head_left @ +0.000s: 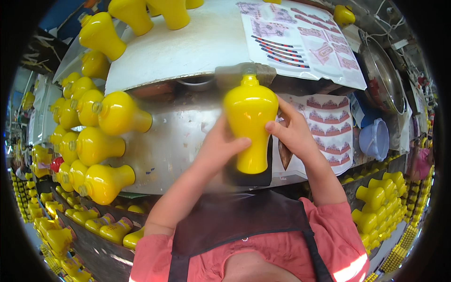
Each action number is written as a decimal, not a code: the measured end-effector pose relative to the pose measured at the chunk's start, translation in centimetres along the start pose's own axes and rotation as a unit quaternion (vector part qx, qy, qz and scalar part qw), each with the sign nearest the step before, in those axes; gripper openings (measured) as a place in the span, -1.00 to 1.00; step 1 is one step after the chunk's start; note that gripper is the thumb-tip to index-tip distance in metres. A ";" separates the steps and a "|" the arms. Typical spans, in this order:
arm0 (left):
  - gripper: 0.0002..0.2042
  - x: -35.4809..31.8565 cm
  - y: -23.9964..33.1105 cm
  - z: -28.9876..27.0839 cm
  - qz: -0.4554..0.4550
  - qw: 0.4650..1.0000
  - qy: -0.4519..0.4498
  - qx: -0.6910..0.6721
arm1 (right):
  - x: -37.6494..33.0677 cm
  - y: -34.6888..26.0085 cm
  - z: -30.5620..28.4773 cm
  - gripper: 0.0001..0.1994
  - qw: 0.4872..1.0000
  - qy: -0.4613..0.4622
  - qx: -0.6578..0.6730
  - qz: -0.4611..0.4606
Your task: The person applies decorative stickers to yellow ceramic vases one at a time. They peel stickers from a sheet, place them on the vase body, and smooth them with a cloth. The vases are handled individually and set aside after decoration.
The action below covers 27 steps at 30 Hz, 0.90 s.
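Note:
A glossy yellow bottle [251,113] with broad shoulders and a narrow neck stands out in front of my chest, its neck pointing away from me. My left hand [223,141] grips its left side, the thumb lying across the lower body. On the other side my right hand [291,127] holds it, thumb against the front and fingers behind, partly hidden. Beneath the bottle lies a dark pad [249,177] on the metal worktop [183,136]. A brown pointed piece [284,152] shows below my right hand.
Several yellow bottles [124,113] crowd the left side. Printed decal sheets [329,127] lie to the right, with more decals [282,51] on the raised white board [202,47]. A blue bucket [374,139] and a large metal basin [383,70] stand at the far right. Racked bottles [380,202] fill the lower right.

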<state>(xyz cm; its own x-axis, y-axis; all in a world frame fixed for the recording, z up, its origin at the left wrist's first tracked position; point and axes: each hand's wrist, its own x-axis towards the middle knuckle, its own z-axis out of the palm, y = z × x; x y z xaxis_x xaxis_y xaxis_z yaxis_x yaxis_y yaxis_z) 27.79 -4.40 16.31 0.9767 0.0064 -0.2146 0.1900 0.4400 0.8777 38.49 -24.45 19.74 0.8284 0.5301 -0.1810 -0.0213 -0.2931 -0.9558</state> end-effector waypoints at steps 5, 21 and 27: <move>-0.13 -0.2 0.7 0.6 -0.037 0.998 0.024 -0.037 | -0.7 -0.2 1.0 -0.30 0.996 0.020 0.080 0.028; -0.20 -0.7 -2.0 2.4 0.145 0.969 0.128 0.157 | -3.3 0.4 3.6 -0.21 0.996 0.042 0.066 -0.049; -0.02 -0.3 -0.3 2.2 0.105 0.992 0.060 0.045 | -5.3 -0.2 4.6 -0.26 0.970 0.135 -0.181 -0.093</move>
<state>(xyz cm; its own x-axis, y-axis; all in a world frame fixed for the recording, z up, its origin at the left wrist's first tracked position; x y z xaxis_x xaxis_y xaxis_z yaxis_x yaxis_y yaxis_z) 27.62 -6.48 17.03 0.9777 0.1988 -0.0673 -0.0034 0.3354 0.9421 31.51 -23.57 19.85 0.9162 0.3879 0.1010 0.3004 -0.4976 -0.8137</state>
